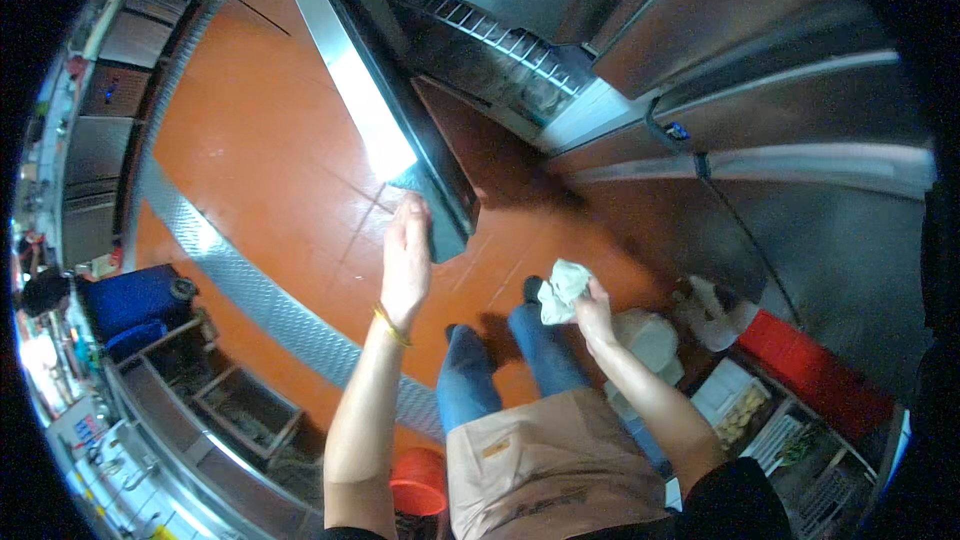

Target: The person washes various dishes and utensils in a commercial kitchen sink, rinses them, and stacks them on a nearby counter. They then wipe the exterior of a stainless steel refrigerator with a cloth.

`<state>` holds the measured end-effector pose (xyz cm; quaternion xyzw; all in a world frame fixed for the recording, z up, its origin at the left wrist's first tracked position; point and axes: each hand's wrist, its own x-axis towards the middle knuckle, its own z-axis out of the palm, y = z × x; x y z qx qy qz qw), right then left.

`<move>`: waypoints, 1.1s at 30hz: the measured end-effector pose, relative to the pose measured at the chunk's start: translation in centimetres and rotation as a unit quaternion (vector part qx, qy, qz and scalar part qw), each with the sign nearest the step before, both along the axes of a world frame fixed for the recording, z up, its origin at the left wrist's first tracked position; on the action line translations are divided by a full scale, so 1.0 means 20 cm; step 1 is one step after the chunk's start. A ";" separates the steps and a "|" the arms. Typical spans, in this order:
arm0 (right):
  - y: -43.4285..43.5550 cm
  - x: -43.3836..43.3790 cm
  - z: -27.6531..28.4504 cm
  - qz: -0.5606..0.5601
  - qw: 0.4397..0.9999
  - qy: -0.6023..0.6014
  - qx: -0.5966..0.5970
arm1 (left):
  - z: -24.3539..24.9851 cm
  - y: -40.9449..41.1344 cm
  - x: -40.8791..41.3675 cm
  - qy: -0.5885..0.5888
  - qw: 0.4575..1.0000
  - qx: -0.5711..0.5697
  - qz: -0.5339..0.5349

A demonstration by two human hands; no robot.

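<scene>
A pale, crumpled cloth is bunched in my right hand, out in front of my apron. My left hand is raised against the outer face of a stainless steel refrigerator door, close to its end. Its fingers are extended and held together; whether they curl around any part of the door is hidden. That door stands swung out from the cabinet, with a dark gasket along its inner side. Behind it, a wire shelf shows inside the dim cabinet.
Orange tiled floor is crossed by a diamond-plate metal strip. A blue bin stands left, and a red bucket is beside my leg. At right are a red crate, food containers and a hanging hose.
</scene>
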<state>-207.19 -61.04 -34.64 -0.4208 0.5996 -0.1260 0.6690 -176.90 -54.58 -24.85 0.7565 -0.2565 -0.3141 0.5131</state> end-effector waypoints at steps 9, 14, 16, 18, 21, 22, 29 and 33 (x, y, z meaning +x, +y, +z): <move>0.40 0.49 -0.07 -0.050 0.996 -0.068 -0.014 | 0.15 0.33 0.23 -0.357 0.931 0.037 -0.067; 0.67 0.71 -0.19 -0.205 0.966 -0.140 0.071 | 0.21 0.35 0.62 -0.618 0.693 0.043 -0.369; 0.74 0.81 -0.05 -0.266 0.938 -0.186 0.123 | 0.30 0.31 0.73 -0.600 0.651 0.058 -0.461; 0.83 0.88 0.06 -0.310 0.919 -0.192 0.148 | 0.36 0.22 0.72 -0.547 0.603 0.006 -0.580; 0.86 1.01 0.16 -0.375 0.891 -0.188 0.172 | 0.37 0.02 0.63 -0.530 0.472 -0.023 -0.704; 0.86 1.03 0.13 -0.366 0.900 -0.205 0.123 | 0.36 -0.04 0.61 -0.528 0.435 0.000 -0.730; 0.70 1.29 0.39 -0.378 0.899 -0.170 -0.144 | 0.28 -0.29 0.52 -0.471 0.408 -0.039 -0.781; 0.75 1.46 0.38 -0.386 0.870 -0.052 -0.303 | 0.21 -0.39 0.50 -0.456 0.348 -0.147 -0.805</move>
